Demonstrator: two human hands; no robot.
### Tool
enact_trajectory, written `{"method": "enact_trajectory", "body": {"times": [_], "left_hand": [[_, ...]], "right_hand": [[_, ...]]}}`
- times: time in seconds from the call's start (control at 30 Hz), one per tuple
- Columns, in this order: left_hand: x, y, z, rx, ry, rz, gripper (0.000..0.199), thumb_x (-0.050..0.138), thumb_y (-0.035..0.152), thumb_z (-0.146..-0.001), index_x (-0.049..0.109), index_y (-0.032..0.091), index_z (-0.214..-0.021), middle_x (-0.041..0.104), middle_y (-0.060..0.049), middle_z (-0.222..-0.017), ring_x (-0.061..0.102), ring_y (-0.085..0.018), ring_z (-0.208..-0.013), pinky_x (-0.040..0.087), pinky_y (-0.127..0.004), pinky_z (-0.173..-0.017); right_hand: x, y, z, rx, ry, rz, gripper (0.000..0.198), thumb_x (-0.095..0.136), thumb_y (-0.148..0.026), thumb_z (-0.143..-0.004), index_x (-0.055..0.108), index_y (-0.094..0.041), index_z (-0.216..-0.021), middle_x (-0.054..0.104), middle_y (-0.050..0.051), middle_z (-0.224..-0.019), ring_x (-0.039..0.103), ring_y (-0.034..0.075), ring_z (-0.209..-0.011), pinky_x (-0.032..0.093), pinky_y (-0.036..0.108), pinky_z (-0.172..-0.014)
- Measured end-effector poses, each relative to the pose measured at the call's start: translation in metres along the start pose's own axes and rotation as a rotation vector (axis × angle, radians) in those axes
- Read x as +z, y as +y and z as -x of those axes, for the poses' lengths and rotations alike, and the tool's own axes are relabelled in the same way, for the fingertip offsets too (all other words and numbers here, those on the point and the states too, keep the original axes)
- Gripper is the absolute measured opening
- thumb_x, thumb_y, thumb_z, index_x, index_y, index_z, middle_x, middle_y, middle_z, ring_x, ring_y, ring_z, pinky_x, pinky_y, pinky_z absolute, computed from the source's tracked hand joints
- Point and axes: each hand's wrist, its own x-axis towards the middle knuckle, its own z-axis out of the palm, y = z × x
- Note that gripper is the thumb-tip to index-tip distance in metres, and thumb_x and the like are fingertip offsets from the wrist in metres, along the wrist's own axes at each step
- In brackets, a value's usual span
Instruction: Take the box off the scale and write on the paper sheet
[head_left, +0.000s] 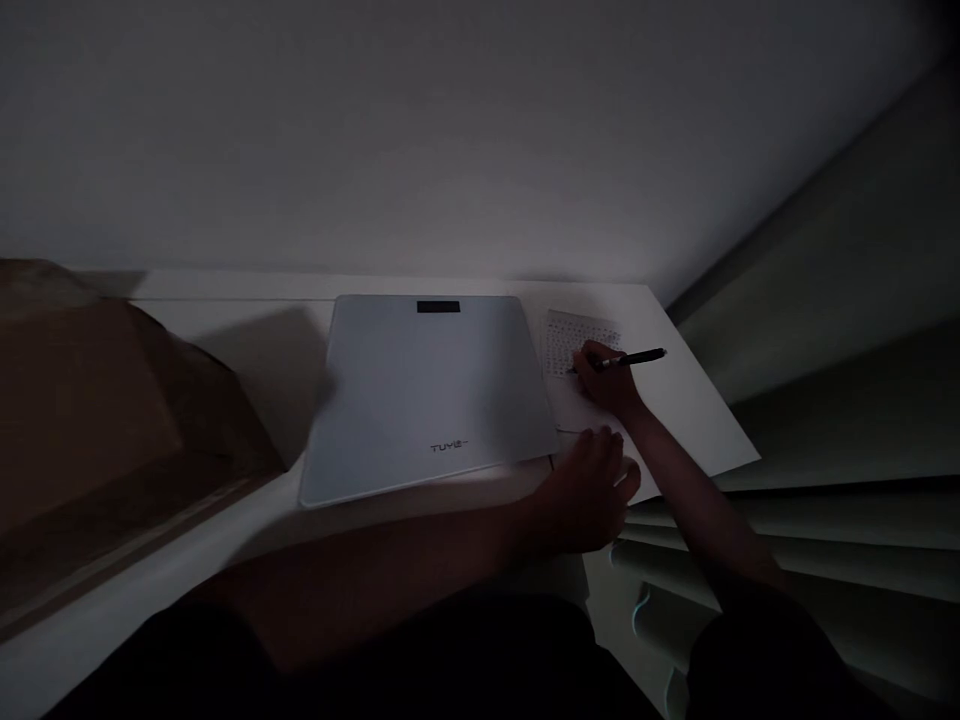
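Observation:
My right hand (609,384) is closed round a black pen (643,356), its tip down on a sheet of paper (583,410). Rows of small dark marks fill the upper part of that sheet. My left hand (589,492) lies at the sheet's near edge, fingertips on the paper and thumb spread apart, holding nothing. Just left of the paper sits a flat pale scale-like panel (420,390) with a dark display window at its top and lettering near its lower edge. Dim light hides fine detail.
A large brown cardboard box (82,400) stands at the left of the white table (694,400). Behind the table rises a plain wall (390,140). Folded greenish curtains (847,420) hang along the right side, close to my right forearm.

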Motion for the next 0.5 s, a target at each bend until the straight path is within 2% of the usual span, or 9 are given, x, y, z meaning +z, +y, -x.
{"method": "enact_trajectory", "body": {"times": [0.5], "left_hand": [[-0.0041,-0.0022,-0.0005,0.009,-0.016,-0.012,0.047,0.043,0.037,-0.098,0.049,0.002,-0.129,0.043,-0.034,-0.14,0.045,-0.047,-0.13,0.035,-0.055,-0.105]], "right_hand": [[-0.001,-0.0055,0.0006,-0.001,-0.021,-0.059,0.033,0.051,-0.04,-0.086,0.043,-0.022,-0.06,0.046,-0.004,-0.045,0.046,0.013,-0.045,0.039,0.028,-0.054]]}}
